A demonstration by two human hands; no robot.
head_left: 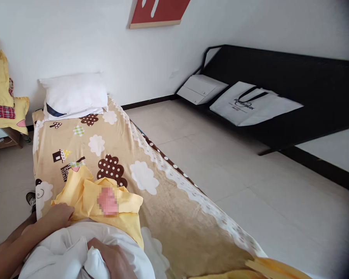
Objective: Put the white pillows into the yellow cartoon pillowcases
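A yellow pillowcase (78,193) with a blurred pink patch lies crumpled on the near part of the bed. My left hand (59,215) is closed on its left edge, fingers curled into the cloth. Close to me, a bunched white pillow (55,252) meets the near side of the pillowcase; whether any of it is inside the case I cannot tell. My right hand (113,257) presses into the white pillow and grips a fold of it, with its fingertips partly hidden in the fabric.
Another white pillow (75,95) rests at the bed's far end on a patterned sheet (174,221). Yellow bedding (1,85) is piled on a low cabinet at left. On a black cot (282,77) sit a white box (202,89) and a white bag (244,106).
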